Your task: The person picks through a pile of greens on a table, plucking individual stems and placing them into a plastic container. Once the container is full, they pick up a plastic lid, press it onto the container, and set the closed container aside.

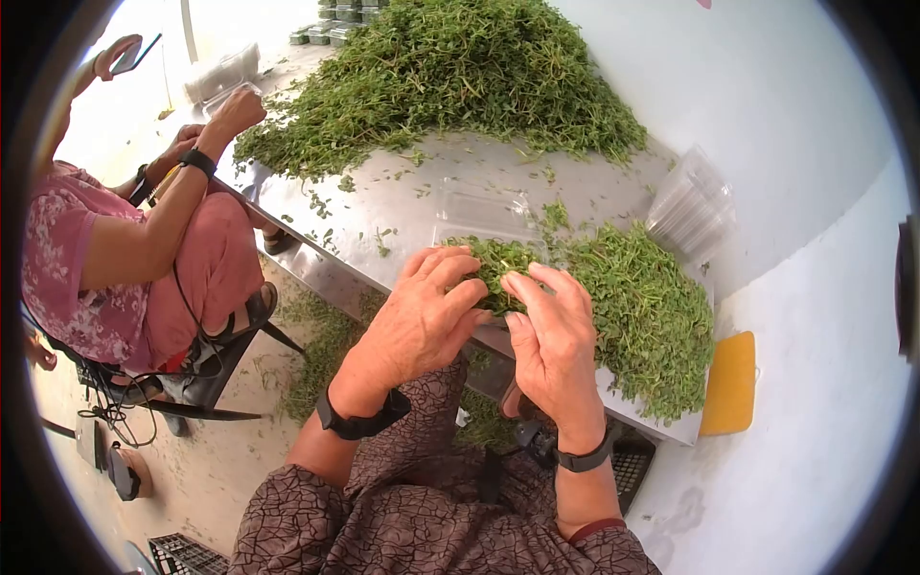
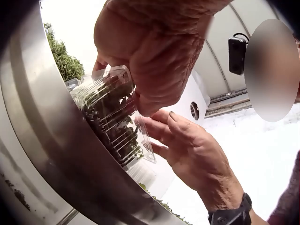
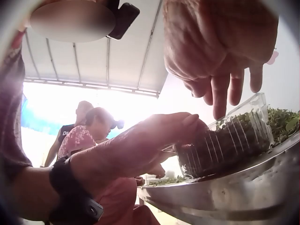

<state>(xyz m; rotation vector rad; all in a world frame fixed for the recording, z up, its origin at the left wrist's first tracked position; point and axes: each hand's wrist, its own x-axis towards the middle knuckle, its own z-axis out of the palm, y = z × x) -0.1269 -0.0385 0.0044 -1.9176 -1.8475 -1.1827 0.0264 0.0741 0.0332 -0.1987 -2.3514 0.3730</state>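
Note:
Green leafy sprigs (image 1: 496, 254) fill a clear plastic container (image 3: 222, 147) at the table's front edge; its lid (image 1: 487, 206) lies open behind it in the head view. My left hand (image 1: 414, 314) holds the container's left end, fingers bent over the rim and sprigs. From the other side my right hand (image 1: 556, 347) touches the sprigs, its fingers fairly straight and pointing down in the right wrist view. Ribbed container walls (image 2: 110, 117) show in the left wrist view, with the left hand (image 2: 150, 61) above and the right hand (image 2: 190, 150) beside them.
A large heap of greens (image 1: 479, 77) covers the metal table's (image 1: 383, 206) back; a smaller pile (image 1: 652, 316) lies right. Stacked clear containers (image 1: 692, 206) stand near the wall, above a yellow board (image 1: 730, 383). A seated person (image 1: 144, 249) works at left.

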